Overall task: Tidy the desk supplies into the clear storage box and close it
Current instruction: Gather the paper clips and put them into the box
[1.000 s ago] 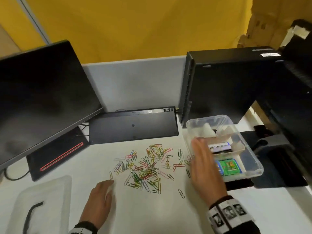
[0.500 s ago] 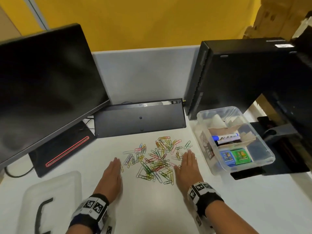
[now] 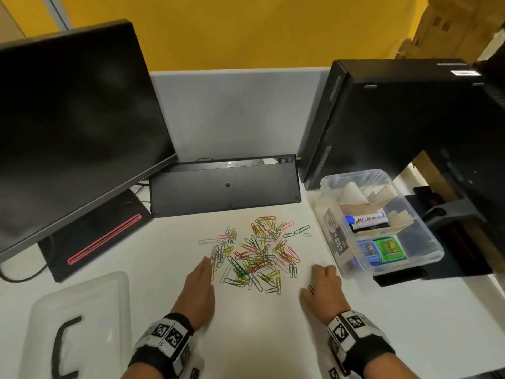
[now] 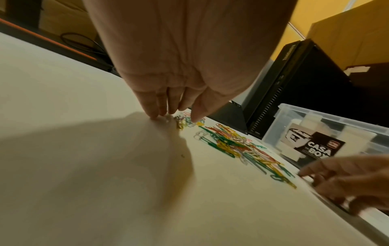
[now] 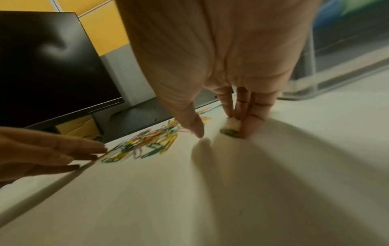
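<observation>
Dozens of clips [image 3: 257,255] lie scattered on the table [image 3: 246,337], between both hands and left of the open box [image 3: 426,258]. Left hand [image 3: 198,294] rests flat, fingers straight; right hand [image 3: 323,289] curls, empty. Best sweep inward, low, gathering one pile before lifting.

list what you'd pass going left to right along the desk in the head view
lid → left hand → paper clips → right hand → clear box
</observation>
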Motion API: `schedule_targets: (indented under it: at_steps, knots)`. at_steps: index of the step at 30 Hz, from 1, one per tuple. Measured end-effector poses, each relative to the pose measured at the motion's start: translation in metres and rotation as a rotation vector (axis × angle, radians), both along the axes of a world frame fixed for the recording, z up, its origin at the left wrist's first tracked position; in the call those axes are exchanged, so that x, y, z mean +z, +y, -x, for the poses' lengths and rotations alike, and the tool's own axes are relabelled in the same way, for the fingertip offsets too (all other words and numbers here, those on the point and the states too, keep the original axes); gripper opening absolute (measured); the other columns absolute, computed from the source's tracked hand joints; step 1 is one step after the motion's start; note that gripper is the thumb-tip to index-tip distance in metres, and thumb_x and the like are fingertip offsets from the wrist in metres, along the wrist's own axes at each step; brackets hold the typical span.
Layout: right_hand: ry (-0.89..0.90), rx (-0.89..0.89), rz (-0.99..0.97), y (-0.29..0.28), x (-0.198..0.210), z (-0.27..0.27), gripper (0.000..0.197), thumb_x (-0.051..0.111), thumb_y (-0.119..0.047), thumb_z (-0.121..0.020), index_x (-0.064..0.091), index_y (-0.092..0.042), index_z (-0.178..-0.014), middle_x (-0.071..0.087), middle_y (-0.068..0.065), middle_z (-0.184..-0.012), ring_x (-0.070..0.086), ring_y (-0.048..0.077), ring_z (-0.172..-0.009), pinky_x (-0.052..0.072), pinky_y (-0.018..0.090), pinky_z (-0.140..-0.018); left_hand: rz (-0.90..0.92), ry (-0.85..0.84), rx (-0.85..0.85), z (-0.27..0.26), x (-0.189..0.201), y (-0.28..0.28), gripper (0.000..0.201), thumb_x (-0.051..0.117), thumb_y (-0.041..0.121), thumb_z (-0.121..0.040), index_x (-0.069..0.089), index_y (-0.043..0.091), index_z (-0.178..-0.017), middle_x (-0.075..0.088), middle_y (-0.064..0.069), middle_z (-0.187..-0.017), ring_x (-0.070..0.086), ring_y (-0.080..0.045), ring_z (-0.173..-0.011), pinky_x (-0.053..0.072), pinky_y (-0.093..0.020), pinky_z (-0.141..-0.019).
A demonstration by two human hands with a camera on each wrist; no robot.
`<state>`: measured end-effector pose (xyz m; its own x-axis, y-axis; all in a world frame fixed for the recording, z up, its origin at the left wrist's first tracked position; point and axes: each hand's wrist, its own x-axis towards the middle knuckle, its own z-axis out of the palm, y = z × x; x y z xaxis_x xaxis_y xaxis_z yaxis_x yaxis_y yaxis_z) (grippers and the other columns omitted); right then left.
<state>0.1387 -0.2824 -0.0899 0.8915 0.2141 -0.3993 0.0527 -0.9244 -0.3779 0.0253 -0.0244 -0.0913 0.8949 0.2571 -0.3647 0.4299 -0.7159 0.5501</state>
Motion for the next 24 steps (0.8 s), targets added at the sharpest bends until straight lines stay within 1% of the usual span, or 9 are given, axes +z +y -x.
schedule_targets:
  at_steps: [2, 5, 9, 12, 14, 16, 18, 21, 24]
  knots:
    - [0.004, 0.027, -0.069, 0.011, -0.004, 0.008, 0.054, 0.055, -0.022, -0.089, 0.034, -0.011, -0.137, 0.031, 0.008, -0.132, 0.034, 0.024, -0.121, 0.036, 0.033, -0.102, 0.011, 0.058, -0.036, -0.001, 0.003, -0.007, 0.061, 0.028, 0.009, -0.099, -0.006, 0.010, -0.150, -0.007, -0.007, -0.159, -0.005, -0.020, -0.146, 0.002, -0.027, -0.117]
    - [0.003, 0.114, -0.215, 0.032, -0.005, 0.018, 0.051, 0.050, -0.013, -0.092, 0.034, -0.011, -0.140, 0.034, 0.005, -0.130, 0.035, 0.017, -0.118, 0.032, 0.024, -0.103, 0.109, 0.099, -0.114, -0.002, 0.005, -0.021, 0.063, 0.024, 0.005, -0.098, -0.014, 0.010, -0.148, -0.017, -0.006, -0.157, -0.013, -0.017, -0.145, -0.003, -0.023, -0.114]
    - [-0.041, 0.140, -0.325, 0.043, 0.000, -0.002, 0.045, 0.045, -0.009, -0.093, 0.040, -0.010, -0.138, 0.038, 0.005, -0.133, 0.045, 0.016, -0.118, 0.037, 0.026, -0.107, 0.170, 0.003, -0.113, -0.014, 0.006, -0.018, 0.065, 0.025, 0.005, -0.097, -0.011, 0.017, -0.149, -0.010, -0.003, -0.159, -0.004, -0.011, -0.145, 0.004, -0.027, -0.119]
    - [-0.197, 0.125, -0.249, 0.044, 0.006, -0.039, 0.042, 0.046, -0.007, -0.092, 0.044, -0.009, -0.135, 0.039, 0.006, -0.134, 0.042, 0.019, -0.120, 0.036, 0.026, -0.105, 0.083, -0.058, -0.038, -0.039, 0.014, -0.003, 0.065, 0.026, 0.000, -0.096, -0.006, 0.015, -0.150, -0.007, -0.002, -0.158, 0.001, -0.013, -0.146, 0.007, -0.028, -0.119]
    - [-0.217, 0.087, -0.124, 0.043, 0.004, -0.062, 0.050, 0.046, -0.010, -0.093, 0.035, -0.007, -0.141, 0.029, 0.009, -0.145, 0.032, 0.022, -0.133, 0.033, 0.029, -0.109, -0.002, -0.022, -0.011, -0.055, 0.018, 0.007, 0.064, 0.026, -0.001, -0.096, -0.004, 0.012, -0.150, -0.010, -0.003, -0.158, -0.002, -0.015, -0.146, 0.006, -0.026, -0.117]
    - [-0.163, 0.071, 0.009, 0.044, -0.002, -0.072, 0.058, 0.040, -0.018, -0.097, 0.018, -0.005, -0.148, 0.012, 0.011, -0.156, 0.015, 0.025, -0.144, 0.025, 0.036, -0.116, -0.042, 0.041, -0.030, -0.065, 0.013, 0.013, 0.066, 0.027, -0.003, -0.094, -0.005, 0.012, -0.150, -0.014, -0.005, -0.158, -0.008, -0.015, -0.146, 0.004, -0.027, -0.116]
    - [-0.115, 0.120, 0.085, 0.046, -0.011, -0.065, 0.059, 0.033, -0.021, -0.100, 0.008, -0.001, -0.149, -0.003, 0.013, -0.159, 0.001, 0.027, -0.147, 0.014, 0.038, -0.120, -0.034, 0.092, -0.059, -0.066, 0.004, 0.011, 0.071, 0.028, -0.007, -0.092, -0.007, 0.012, -0.150, -0.016, -0.004, -0.158, -0.011, -0.015, -0.145, 0.003, -0.026, -0.115]
    - [-0.103, 0.212, -0.004, 0.047, -0.022, -0.035, 0.061, 0.032, -0.004, -0.096, 0.005, -0.002, -0.150, -0.013, 0.008, -0.159, -0.008, 0.022, -0.147, 0.003, 0.031, -0.118, -0.007, 0.086, -0.112, -0.056, -0.005, 0.001, 0.073, 0.027, -0.008, -0.091, -0.009, 0.017, -0.150, -0.019, -0.001, -0.157, -0.012, -0.013, -0.145, 0.001, -0.024, -0.113]
    - [-0.079, 0.222, -0.157, 0.042, -0.023, -0.014, 0.068, 0.030, 0.002, -0.092, 0.003, -0.014, -0.152, -0.005, -0.003, -0.160, 0.002, 0.012, -0.147, 0.013, 0.026, -0.117, 0.044, 0.037, -0.125, -0.043, -0.010, -0.008, 0.071, 0.025, -0.005, -0.094, -0.006, 0.026, -0.150, -0.012, 0.005, -0.158, -0.006, -0.008, -0.145, 0.002, -0.023, -0.114]
